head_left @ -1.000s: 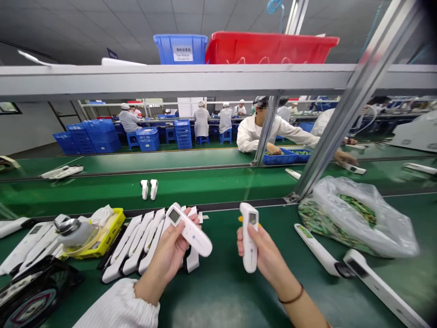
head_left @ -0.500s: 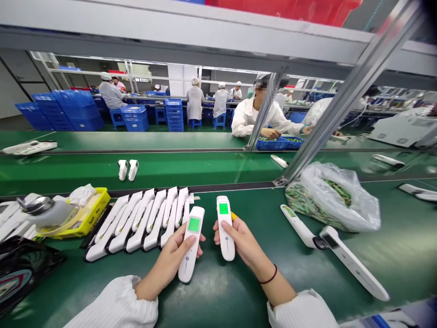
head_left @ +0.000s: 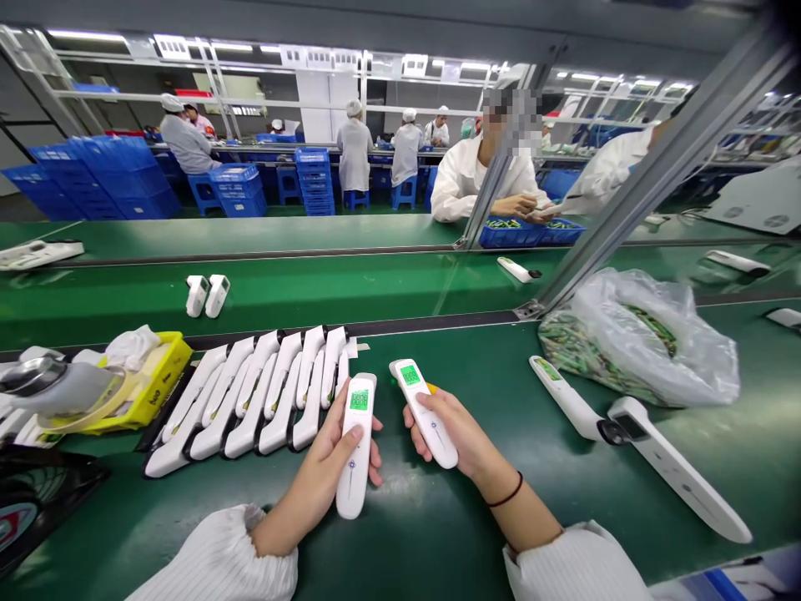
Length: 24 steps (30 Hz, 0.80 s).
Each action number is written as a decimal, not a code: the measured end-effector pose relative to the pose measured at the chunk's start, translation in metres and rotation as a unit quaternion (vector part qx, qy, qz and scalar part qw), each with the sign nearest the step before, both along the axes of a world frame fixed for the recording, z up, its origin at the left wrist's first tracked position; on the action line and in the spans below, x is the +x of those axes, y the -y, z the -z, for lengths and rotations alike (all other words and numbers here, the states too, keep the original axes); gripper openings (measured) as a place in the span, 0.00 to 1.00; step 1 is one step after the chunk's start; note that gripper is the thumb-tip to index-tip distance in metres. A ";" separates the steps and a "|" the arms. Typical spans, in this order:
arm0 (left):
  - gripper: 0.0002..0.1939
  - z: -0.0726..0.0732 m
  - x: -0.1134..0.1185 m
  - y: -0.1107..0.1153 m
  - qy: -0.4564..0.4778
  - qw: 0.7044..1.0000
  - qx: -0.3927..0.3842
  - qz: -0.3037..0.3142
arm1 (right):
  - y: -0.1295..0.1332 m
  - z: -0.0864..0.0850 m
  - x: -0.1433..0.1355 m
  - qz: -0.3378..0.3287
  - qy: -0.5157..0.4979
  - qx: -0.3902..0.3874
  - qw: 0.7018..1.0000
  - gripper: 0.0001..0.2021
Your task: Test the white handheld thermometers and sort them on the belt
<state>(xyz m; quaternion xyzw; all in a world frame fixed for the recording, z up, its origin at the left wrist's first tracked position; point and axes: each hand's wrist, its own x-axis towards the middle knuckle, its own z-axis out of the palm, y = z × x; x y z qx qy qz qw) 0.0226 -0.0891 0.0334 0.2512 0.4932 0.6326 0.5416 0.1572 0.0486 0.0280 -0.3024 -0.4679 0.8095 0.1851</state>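
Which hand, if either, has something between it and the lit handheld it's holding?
Left hand: nothing visible between it and the left handheld; thumb directly on its face. Right hand: thumb on the right handheld, but a small yellow item shows at its edge; whether that runs behind is hidden.

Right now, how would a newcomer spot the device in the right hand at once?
Above the green bench, left of the clear plastic bag, find the right hand with a dark wristband. It holds a white device with a lit green screen. Unlike the other device, in the left hand, its top leans left and something yellow shows behind it.
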 end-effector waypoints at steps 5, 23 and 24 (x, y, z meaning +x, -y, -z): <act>0.38 -0.004 0.000 0.001 0.011 1.000 -0.005 -0.020 | 0.004 -0.003 -0.001 0.018 0.009 -0.009 1.000 0.17; 0.46 -0.007 0.003 0.012 -0.010 0.999 0.046 -0.024 | 0.048 -0.007 0.001 -0.085 -0.098 0.050 0.990 0.15; 0.47 -0.006 0.003 0.012 -0.001 0.999 0.044 -0.027 | 0.048 -0.007 0.001 -0.076 -0.093 0.045 0.992 0.15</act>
